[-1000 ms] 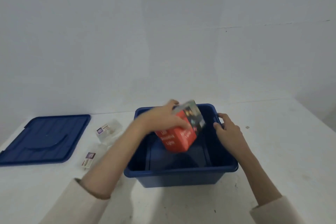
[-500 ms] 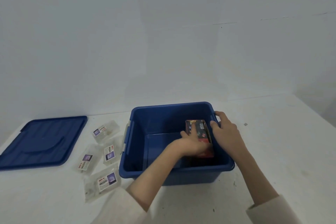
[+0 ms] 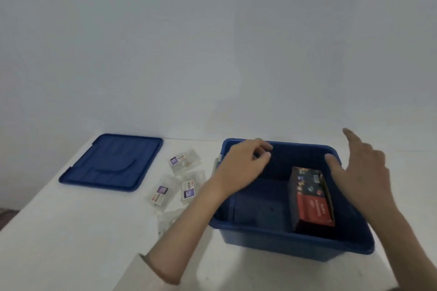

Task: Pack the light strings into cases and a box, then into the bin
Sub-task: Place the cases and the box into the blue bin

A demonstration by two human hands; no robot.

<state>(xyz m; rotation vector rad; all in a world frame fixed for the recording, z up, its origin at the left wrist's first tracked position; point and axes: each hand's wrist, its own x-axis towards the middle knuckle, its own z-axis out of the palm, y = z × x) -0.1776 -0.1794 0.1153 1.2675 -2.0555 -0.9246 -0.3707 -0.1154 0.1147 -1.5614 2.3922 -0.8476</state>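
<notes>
Head view: the box [image 3: 312, 196] is laid at the right wall of the bin [image 3: 272, 241], likely so room is left for cases [image 3: 185, 160]. Nothing is held: left hand [image 3: 243, 168] is loosely curled, right hand [image 3: 364, 172] is spread.

Bare left hand [image 3: 243, 168], bare right hand [image 3: 361, 172]; forearms uncovered. Cream sleeve [image 3: 142, 275] on left arm, cuff near elbow.

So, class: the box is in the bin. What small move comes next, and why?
Probably the left hand should reach for a clear case beside the bin: the box already lies inside, that case lies outside on the table, and the hand holds nothing.
</notes>
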